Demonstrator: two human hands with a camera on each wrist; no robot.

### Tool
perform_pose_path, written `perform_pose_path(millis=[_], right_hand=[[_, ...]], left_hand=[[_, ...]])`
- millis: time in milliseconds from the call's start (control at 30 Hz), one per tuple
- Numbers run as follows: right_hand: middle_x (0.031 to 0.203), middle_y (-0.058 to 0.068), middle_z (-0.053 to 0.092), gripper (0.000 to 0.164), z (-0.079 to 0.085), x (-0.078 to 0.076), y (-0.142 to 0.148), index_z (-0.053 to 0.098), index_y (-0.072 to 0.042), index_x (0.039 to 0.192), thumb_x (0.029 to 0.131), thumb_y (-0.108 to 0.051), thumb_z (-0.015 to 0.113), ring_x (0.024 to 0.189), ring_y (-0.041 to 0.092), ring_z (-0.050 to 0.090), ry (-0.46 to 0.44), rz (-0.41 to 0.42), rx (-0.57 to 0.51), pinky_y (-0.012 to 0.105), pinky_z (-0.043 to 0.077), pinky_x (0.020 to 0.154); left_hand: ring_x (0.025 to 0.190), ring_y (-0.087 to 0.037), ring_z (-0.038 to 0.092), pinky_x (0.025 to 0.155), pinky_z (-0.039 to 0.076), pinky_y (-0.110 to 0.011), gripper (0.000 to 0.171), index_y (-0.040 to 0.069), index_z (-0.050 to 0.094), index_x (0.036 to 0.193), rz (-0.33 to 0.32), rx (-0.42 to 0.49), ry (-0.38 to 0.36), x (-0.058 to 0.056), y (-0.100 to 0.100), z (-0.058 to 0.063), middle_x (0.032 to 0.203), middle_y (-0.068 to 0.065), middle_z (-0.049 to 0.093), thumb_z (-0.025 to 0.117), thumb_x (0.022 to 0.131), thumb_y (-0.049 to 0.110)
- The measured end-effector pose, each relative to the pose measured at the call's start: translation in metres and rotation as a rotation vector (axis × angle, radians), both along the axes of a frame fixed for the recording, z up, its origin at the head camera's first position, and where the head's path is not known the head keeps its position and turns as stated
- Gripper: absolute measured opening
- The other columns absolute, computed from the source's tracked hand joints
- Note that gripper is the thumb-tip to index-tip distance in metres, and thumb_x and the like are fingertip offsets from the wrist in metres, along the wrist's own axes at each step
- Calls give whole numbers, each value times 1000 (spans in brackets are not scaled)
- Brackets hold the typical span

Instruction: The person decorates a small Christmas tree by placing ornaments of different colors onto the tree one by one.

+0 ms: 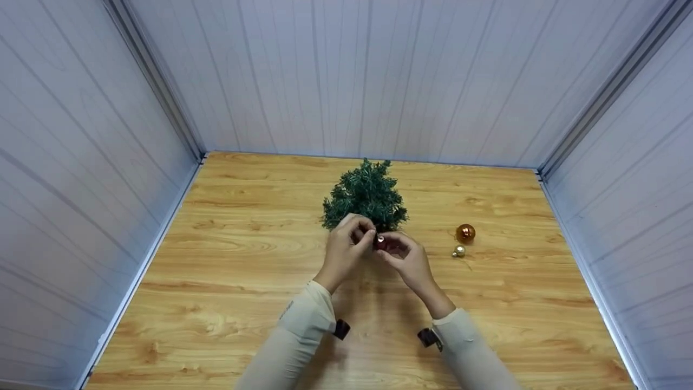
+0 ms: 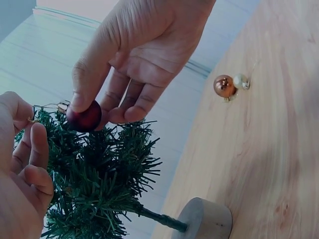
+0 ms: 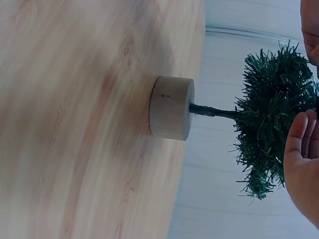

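A small green artificial Christmas tree (image 1: 368, 189) stands on a round wooden base (image 3: 172, 108). Just in front of its branches, my right hand (image 1: 409, 262) pinches a dark red ball ornament (image 2: 84, 117) between thumb and fingers. My left hand (image 1: 346, 249) pinches the gold hanging string (image 2: 47, 106), which stretches out from the ornament's metal cap (image 2: 63, 106). In the right wrist view, the right hand (image 3: 304, 174) appears at the lower right edge and part of the left hand (image 3: 310, 30) at the top; the ornament is out of sight there.
To the right of the tree, a shiny copper-orange ball ornament (image 1: 465, 233) lies on the wooden table (image 1: 227, 281) beside a smaller pale gold one (image 1: 459, 251). White panel walls (image 1: 346, 76) border the table at the back and on both sides.
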State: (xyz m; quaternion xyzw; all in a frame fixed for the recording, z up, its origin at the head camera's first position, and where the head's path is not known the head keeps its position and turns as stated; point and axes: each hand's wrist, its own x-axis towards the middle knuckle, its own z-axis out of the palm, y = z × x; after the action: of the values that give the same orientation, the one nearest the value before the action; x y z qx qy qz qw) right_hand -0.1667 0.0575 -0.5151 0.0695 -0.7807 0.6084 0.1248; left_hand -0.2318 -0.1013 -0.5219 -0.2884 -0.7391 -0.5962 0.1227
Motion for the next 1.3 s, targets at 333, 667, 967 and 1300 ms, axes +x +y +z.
perform_pose_path(millis=[333,667,967,1300], right_hand=[[103,13,67,26,0,2,-6,68,3,109,84,0,75,87,25,63,12,-35,45,30,54,77],[103,12,68,27,1,1,-8,68,2,110,84,-1,75,89,22,65,10,-25,94,44,55,81],[105,12,67,28,4,1,-6,68,2,112,85,-1,75,89,26,64,16,7,121,55,52,82],[105,11,68,26,18,-1,-5,69,0,112,87,-6,73,87,22,63,35,-18,145,37,54,78]], left_hand=[[68,-8,54,61,47,-22,6,12,67,94,-4,-31,-32,3,0,5,87,3,61,67,94,19],[67,-7,54,60,46,-22,7,13,66,95,3,-52,-32,4,0,3,81,3,63,66,95,20],[67,-8,55,61,48,-23,8,13,66,96,1,-52,-23,4,0,2,81,3,64,67,94,20],[67,-7,55,62,48,-23,7,12,66,96,-8,-42,-21,3,0,2,82,3,64,67,94,19]])
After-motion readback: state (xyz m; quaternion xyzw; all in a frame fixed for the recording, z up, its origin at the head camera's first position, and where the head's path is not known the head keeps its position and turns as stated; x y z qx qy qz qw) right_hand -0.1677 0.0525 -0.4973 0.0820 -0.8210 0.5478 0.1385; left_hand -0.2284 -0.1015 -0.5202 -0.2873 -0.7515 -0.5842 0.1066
